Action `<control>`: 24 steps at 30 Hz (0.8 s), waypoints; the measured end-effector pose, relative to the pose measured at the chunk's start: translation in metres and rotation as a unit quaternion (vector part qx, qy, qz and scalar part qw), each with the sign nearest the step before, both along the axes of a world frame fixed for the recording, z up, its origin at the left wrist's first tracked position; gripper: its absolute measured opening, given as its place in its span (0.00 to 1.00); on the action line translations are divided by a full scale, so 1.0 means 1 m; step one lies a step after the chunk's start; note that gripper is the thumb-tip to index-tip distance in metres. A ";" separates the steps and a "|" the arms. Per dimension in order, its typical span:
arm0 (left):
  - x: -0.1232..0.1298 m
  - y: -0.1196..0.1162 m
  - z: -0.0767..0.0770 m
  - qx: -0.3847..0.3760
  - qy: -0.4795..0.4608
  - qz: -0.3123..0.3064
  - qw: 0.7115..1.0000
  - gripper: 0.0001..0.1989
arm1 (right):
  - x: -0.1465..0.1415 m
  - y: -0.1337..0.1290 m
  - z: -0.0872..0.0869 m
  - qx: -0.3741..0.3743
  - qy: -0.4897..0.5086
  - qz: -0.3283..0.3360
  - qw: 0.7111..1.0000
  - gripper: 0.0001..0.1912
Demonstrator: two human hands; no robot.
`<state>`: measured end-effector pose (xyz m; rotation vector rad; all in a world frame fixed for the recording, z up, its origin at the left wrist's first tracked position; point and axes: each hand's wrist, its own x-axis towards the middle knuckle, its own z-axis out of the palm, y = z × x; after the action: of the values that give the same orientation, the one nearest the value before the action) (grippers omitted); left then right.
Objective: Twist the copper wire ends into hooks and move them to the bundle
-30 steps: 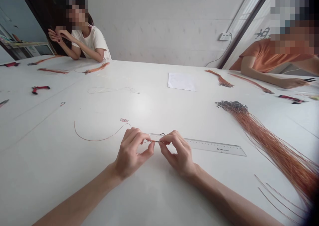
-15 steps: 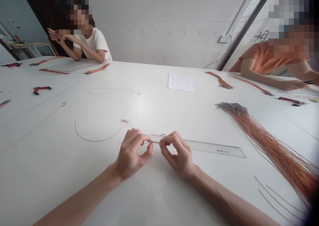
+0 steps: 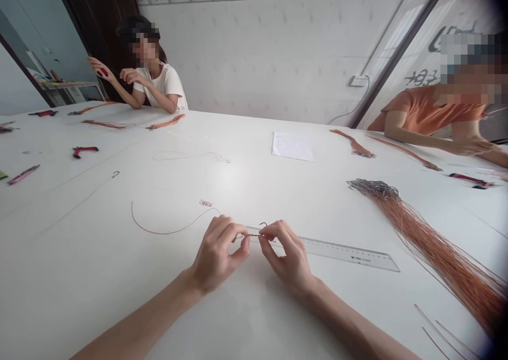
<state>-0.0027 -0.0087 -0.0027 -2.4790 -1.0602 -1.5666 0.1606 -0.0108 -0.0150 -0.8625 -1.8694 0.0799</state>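
Note:
Pinched between the thumb and fingertips of my left hand [image 3: 220, 251] is a thin orange-brown line [image 3: 159, 233], which curves away over the table to the left. My right hand [image 3: 288, 254] pinches a small dark hook [image 3: 263, 223] joined to that line, its bend sticking up above the fingertips. A short stretch of line spans the small gap between both hands. Partly behind my right hand lies a clear ruler [image 3: 353, 255]. Just beyond my left hand is a small printed label [image 3: 206, 203].
A large bundle of orange lines with hooks [image 3: 428, 233] lies at the right. Farther off are white paper [image 3: 292, 146], red pliers [image 3: 85, 151], a pink pen [image 3: 24, 174] and smaller bundles. Two people sit at the far side of the white table [image 3: 119, 291].
The view has tilted up, so everything appears lower. Both hands keep their pinch, and the hook's bend shows more clearly. The far-left person's hands have moved apart.

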 end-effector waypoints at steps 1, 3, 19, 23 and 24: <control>0.000 0.001 0.000 -0.003 0.001 0.001 1.000 0.07 | 0.000 0.000 -0.001 -0.003 -0.001 0.001 1.000 0.07; -0.001 0.002 -0.001 -0.013 0.005 -0.002 1.000 0.06 | 0.000 0.000 -0.001 -0.010 -0.002 0.001 1.000 0.06; -0.049 0.042 0.006 -0.124 -0.028 0.126 0.984 0.05 | 0.002 0.009 0.006 -0.221 0.104 -0.090 0.965 0.07; -0.066 0.052 0.008 -0.187 -0.058 0.222 0.955 0.05 | 0.002 0.011 0.005 -0.268 0.088 -0.080 0.956 0.07; -0.069 0.054 0.008 -0.192 -0.060 0.232 0.952 0.05 | 0.002 0.012 0.004 -0.282 0.082 -0.080 0.952 0.07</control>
<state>-0.0715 0.0449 0.0057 -2.1012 -1.9587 -1.4811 0.1629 0.0011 -0.0111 -1.3492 -1.6286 0.5907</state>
